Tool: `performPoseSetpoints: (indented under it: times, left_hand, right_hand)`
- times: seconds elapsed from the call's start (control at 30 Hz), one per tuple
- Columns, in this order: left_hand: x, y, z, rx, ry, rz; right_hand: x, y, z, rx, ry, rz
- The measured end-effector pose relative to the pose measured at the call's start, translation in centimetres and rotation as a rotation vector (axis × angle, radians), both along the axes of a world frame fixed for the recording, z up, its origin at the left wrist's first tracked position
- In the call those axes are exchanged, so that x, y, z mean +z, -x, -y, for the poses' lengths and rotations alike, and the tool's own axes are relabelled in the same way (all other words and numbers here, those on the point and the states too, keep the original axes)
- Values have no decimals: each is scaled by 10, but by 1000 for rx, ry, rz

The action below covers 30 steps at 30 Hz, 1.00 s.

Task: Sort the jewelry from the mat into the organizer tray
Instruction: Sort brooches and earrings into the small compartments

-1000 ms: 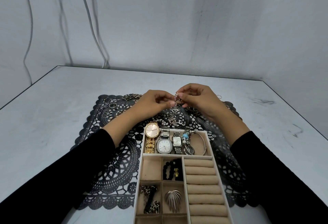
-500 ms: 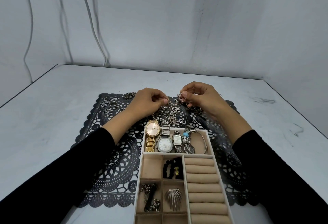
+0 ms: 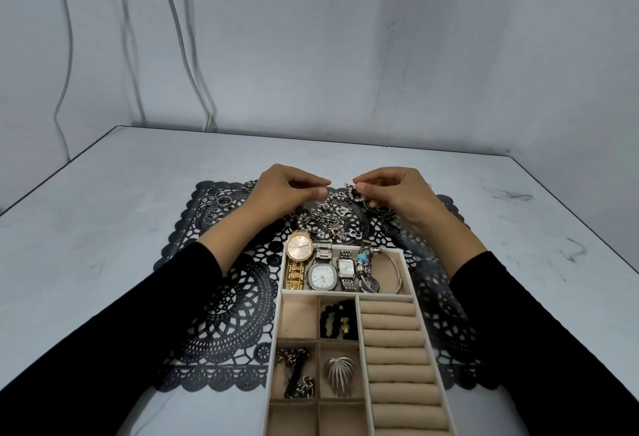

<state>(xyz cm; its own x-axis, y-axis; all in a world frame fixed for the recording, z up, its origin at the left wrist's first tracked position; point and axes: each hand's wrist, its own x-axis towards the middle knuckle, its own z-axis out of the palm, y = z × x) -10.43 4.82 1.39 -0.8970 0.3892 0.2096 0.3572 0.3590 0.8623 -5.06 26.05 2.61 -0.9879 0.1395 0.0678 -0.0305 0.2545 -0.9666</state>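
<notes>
A tangled heap of silver and pearl jewelry [image 3: 332,219] lies on the black lace mat [image 3: 224,301], just beyond the beige organizer tray [image 3: 278,325]. Over the heap, my left hand [image 3: 283,192] and my right hand [image 3: 394,193] sit close together with fingers curled. Each pinches an end of a silver charm chain [image 3: 345,193] that rises out of the heap. The tray's far compartment holds a gold watch [image 3: 298,256], two silver watches [image 3: 323,271] and bracelets. Its small compartments hold a black bead bracelet [image 3: 333,323], a chain [image 3: 294,371] and a silver brooch [image 3: 339,371].
Several silver rings [image 3: 216,205] lie on the mat's far left corner. The tray's right side is a column of beige ring rolls [image 3: 397,356]. The grey table [image 3: 103,228] ends at a wall behind, where cables [image 3: 179,38] hang.
My hands have dropped lower towards the heap and drawn slightly apart, stretching the chain between them.
</notes>
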Motion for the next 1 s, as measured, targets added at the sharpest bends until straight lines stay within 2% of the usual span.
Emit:
performPoseSetpoints:
  times: [0.13,0.4,0.6,0.77,1.0]
  left_hand:
    - [3,-7,4,8,-4,15]
    - [13,-35,18,10,-149,73]
    - [21,-61,33,38,-111,33]
    - [25,-86,47,35,-159,67]
    - [19,-118,61,8,-148,36]
  right_hand:
    - [5,-10,6,-10,4,0]
    - [13,-40,17,-45,3,-32]
    - [19,-64,19,-61,5,-42]
    - [22,-90,24,-41,62,-55]
    - [24,-120,32,1,-1,-106]
